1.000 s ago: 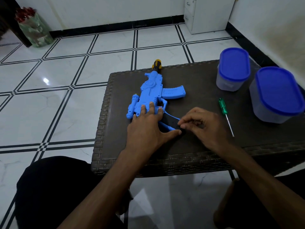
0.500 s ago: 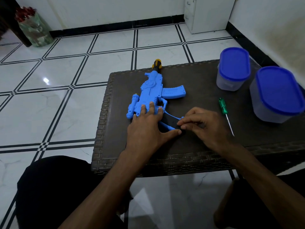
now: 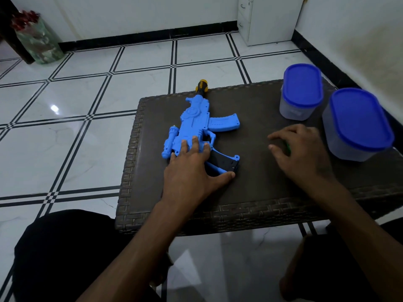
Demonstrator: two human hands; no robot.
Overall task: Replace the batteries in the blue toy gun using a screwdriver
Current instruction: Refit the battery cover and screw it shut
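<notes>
The blue toy gun (image 3: 196, 118) lies flat on the dark woven table (image 3: 250, 192), its yellow-and-black muzzle at the far edge. My left hand (image 3: 189, 168) presses flat on the gun's body, fingers straight and thumb spread below the stock. The black battery section (image 3: 222, 160) in the stock shows beside that hand. My right hand (image 3: 303, 153) lies over the green-handled screwdriver (image 3: 288, 147) to the right, fingers stretched across it. Only a sliver of the green handle shows; the shaft is hidden.
Two clear tubs with blue lids (image 3: 302, 86) (image 3: 359, 120) stand at the table's right side, close to my right hand. A white cabinet (image 3: 270, 18) and a wrapped bouquet (image 3: 37, 40) stand on the tiled floor beyond. My knees are under the near table edge.
My right hand has left the gun's stock and moved right onto the screwdriver. The left hand and the gun have stayed put.
</notes>
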